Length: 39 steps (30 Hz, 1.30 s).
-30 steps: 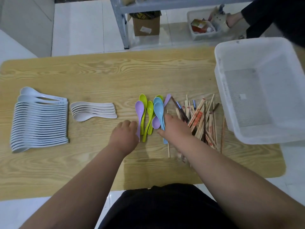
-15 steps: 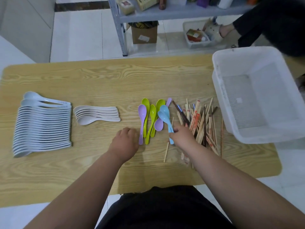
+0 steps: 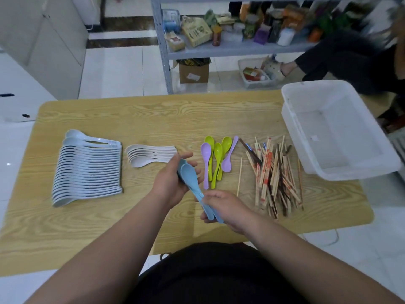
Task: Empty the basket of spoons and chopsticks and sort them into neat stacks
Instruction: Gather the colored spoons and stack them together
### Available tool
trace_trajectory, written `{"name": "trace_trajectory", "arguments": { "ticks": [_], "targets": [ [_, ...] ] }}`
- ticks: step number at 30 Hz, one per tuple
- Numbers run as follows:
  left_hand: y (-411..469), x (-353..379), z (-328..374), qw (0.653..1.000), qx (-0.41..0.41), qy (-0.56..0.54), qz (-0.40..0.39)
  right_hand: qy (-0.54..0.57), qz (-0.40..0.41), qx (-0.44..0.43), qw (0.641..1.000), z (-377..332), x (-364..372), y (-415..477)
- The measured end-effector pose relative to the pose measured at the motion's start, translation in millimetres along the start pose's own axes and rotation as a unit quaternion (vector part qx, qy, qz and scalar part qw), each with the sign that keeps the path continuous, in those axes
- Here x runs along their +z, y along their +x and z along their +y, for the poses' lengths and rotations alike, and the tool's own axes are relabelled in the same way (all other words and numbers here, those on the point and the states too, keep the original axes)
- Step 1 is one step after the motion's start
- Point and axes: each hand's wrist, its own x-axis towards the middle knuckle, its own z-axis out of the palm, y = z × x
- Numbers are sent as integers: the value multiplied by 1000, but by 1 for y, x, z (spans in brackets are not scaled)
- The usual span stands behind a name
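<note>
Two light blue spoons (image 3: 190, 176) are lifted above the wooden table (image 3: 140, 119). My right hand (image 3: 228, 207) grips their handles. My left hand (image 3: 173, 183) cups the bowls from below with its fingers spread. Green and purple spoons (image 3: 215, 160) lie just right of my left hand. A loose pile of chopsticks (image 3: 272, 174) lies further right. The white basket (image 3: 291, 110) stands at the table's right end. A long row of white spoons (image 3: 87, 170) and a small stack of cream spoons (image 3: 149, 155) lie on the left.
One chopstick (image 3: 240, 176) lies apart between the coloured spoons and the pile. A metal shelf (image 3: 162, 47) with packages stands behind the table. A person in dark clothes (image 3: 350, 60) sits at the far right.
My right hand has lifted the blue spoons off the table and drawn them toward me. My left hand rose from the table and opened under their bowls.
</note>
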Motion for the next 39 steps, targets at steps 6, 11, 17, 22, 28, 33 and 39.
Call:
{"name": "trace_trajectory", "arguments": {
  "ticks": [6, 11, 17, 22, 28, 33, 39],
  "targets": [
    [-19, -8, -8, 999, 9, -35, 14, -107, 47, -25, 993, -12, 19, -3],
    [-27, -9, -15, 995, 63, 82, -5, -125, -31, 2, 992, -10, 25, 4],
    [-24, -5, -23, 984, 91, 150, 39, -62, -71, 60, 994, 2, 14, 23],
    [-9, -11, -26, 978, 86, 125, 142, -252, 116, -88, 957, 5, -43, 58],
    [4, -19, -37, 970, 77, 81, 214, -562, 127, -135, 806, 9, -121, 114],
    [7, -15, -48, 967, 74, 61, 237, -594, 105, -193, 774, 6, -124, 137],
    [3, -12, -48, 978, 64, 18, 197, -563, 136, -247, 777, -10, -104, 123]
  ]
}}
